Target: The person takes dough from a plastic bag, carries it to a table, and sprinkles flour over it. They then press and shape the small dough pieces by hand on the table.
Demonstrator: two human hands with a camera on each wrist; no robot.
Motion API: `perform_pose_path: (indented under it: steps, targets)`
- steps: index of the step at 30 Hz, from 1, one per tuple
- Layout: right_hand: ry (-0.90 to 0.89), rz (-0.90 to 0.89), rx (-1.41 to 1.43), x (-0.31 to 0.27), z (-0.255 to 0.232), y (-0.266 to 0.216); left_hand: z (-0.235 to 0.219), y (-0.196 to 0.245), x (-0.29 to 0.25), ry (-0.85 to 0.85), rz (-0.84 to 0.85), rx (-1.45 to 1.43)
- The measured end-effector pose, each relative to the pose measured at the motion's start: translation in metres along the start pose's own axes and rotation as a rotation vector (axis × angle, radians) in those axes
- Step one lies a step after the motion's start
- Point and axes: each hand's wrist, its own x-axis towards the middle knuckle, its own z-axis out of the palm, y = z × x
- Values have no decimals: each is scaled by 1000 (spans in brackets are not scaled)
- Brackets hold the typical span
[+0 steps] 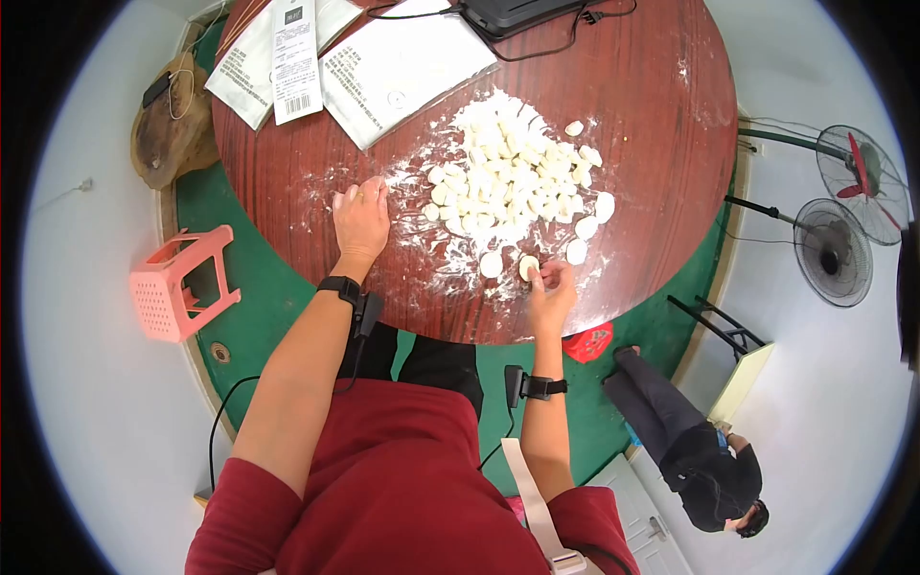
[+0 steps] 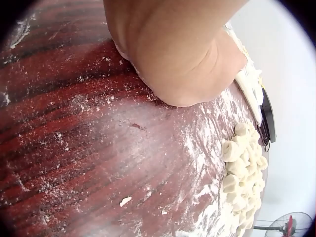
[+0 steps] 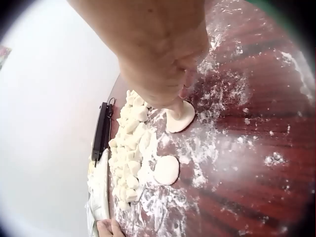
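Observation:
My right hand (image 1: 552, 297) is low over the near side of the round table, its thumb and finger pinching the edge of a flat dough disc (image 1: 528, 267). In the right wrist view that dough disc (image 3: 181, 118) shows below my fingertips, with another flat disc (image 3: 167, 170) beside it. My left hand (image 1: 362, 218) rests on the floured tabletop left of the dough, fingers loosely curled and holding nothing. Between and beyond my hands lies a heap of small cut dough pieces (image 1: 508, 177) dusted with flour. Several flattened discs lie along its near and right edges, one disc (image 1: 491, 264) nearest the left.
Printed packets (image 1: 402, 72) lie at the table's far left, and a black appliance (image 1: 517, 14) with a cable sits at the far edge. A pink stool (image 1: 182, 285) stands left on the floor. Two fans (image 1: 832, 251) and another person (image 1: 704, 470) are at the right.

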Motion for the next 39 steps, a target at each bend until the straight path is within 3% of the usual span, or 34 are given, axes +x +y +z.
perform_pose_path:
  steps: [2,5,7,8,10,11,13,14,16,17,19,21,23,28,39]
  targets:
    - [-13,73,45,1,-2,1,1,-1,0,-10,0,3]
    - [-111,-63,-69,5,-6,6,3,0,0,9,7,19]
    - [54,-107,-43,4,-6,0,2,0,0,39,11,6]
    - [52,-106,-43,3,-8,-5,1,0,0,38,10,7]
    - [232,-301,-301,3,-12,-13,0,1,0,11,-4,-5]
    - [232,-298,-302,0,-12,-9,0,1,-1,8,-3,-6]
    - [-50,-297,-360,-6,-13,1,1,2,1,14,-3,-3]
    - [-49,-298,-358,-8,-14,2,1,1,2,15,-2,-2]
    - [-71,-67,-223,-11,-15,1,1,1,1,-8,-18,14]
    - [-75,-67,-223,-6,-15,-1,0,1,1,-9,-22,16]
    - [375,-190,-322,16,-10,-7,1,1,0,38,12,-11]
    - [404,-142,-274,41,2,-10,1,1,-1,31,8,-7]
    - [545,-272,-185,60,25,-8,2,0,0,31,7,2]
    - [414,-317,-138,54,58,-11,2,0,1,0,-20,18]
    - [396,-295,-323,53,67,-17,5,-2,0,35,7,18]
